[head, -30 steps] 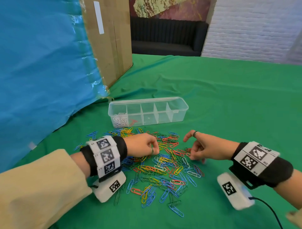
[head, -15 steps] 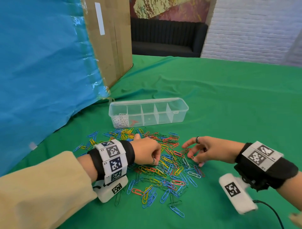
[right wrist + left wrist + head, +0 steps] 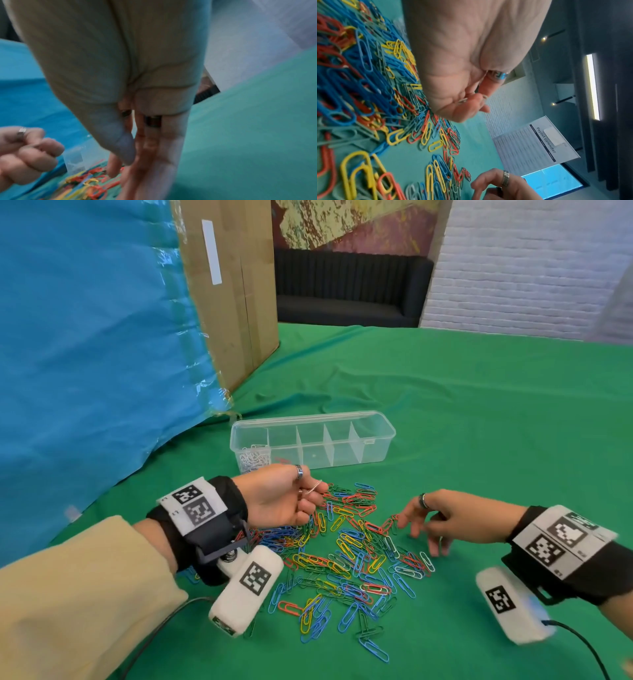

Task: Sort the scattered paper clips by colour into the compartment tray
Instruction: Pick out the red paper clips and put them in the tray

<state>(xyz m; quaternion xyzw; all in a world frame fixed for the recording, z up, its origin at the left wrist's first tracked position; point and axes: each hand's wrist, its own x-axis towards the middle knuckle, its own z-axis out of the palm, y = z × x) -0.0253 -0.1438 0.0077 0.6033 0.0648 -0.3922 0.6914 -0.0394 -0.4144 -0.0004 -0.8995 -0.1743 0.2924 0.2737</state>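
A heap of paper clips (image 3: 346, 556) in red, blue, yellow, green and white lies on the green cloth. My left hand (image 3: 291, 498) is raised above the heap's far left side, palm turned up, and pinches a white clip (image 3: 313, 487) between thumb and fingers; the same white clip (image 3: 464, 100) shows in the left wrist view. My right hand (image 3: 431, 522) hovers low over the heap's right edge with fingers spread and straight, holding nothing. The clear compartment tray (image 3: 376, 422) stands beyond the heap, with white clips (image 3: 253, 457) in its leftmost compartment and a red clip in the one beside it.
A tall cardboard box (image 3: 236, 289) with blue plastic sheeting (image 3: 89, 344) rises on the left, close to the tray's left end. Green cloth (image 3: 496, 412) stretches to the right and behind the tray. A cable (image 3: 582, 645) trails from the right wrist camera.
My left hand has lifted from the heap and turned palm up with a white clip pinched, moving toward the tray. My right hand has opened its fingers over the heap's right edge.
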